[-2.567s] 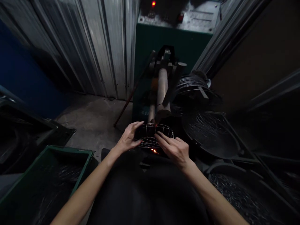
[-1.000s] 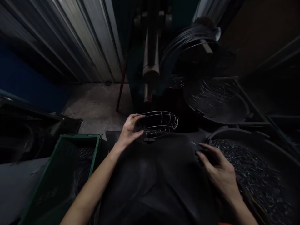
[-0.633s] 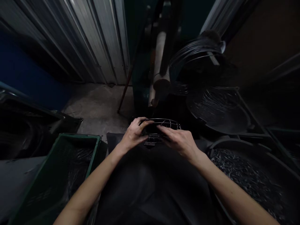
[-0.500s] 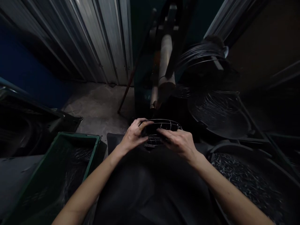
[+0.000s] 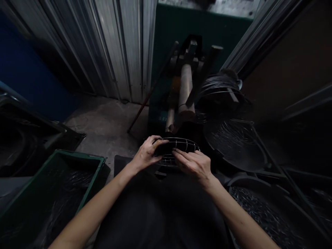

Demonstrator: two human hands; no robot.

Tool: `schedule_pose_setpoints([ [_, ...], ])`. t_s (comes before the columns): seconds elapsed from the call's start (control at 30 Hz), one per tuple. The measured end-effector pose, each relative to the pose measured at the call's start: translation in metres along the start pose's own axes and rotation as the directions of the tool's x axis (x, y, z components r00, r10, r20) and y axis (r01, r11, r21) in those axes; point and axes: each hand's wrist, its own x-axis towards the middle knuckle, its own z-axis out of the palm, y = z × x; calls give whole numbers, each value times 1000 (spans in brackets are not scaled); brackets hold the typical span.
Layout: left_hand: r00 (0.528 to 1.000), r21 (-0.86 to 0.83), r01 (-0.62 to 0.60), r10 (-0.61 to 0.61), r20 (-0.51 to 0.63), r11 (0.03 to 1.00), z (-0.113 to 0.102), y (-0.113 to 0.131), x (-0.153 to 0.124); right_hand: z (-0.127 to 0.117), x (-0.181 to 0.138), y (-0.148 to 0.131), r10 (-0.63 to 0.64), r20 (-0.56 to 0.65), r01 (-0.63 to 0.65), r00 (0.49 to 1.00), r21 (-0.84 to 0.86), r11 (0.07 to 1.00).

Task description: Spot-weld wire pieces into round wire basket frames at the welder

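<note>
A small round wire cage sits under the tip of a green machine's copper-coloured arm. My left hand grips the cage's left rim with curled fingers. My right hand rests against its near right side, fingers pinched on the wires; whether a separate piece is between them is too dark to tell. A black apron covers my lap below both forearms.
A green crate with wire parts stands at lower left. Right of the machine are a coil of wire, a dark round pan and a tub of small metal pieces. Corrugated metal wall behind; bare concrete floor.
My right hand came back from the tub at right to the cage's near side. The left hand kept hold of the rim. The view tilted up, showing more of the machine.
</note>
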Motion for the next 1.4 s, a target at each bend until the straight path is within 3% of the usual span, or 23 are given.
schedule_pose_setpoints([
  [0.33,999,14,-29,29,-14,999,1,-13,13,5,8,2,18,-20,-19,1000,-71,997],
  [0.63,999,-13,-28,27,-37,1000,5,-18,7,13,4,1,8,-62,-11,998,-43,999],
  [1.4,998,56,-65,66,-18,996,-2,-37,23,32,14,10,-6,-100,-1,995,-68,998],
])
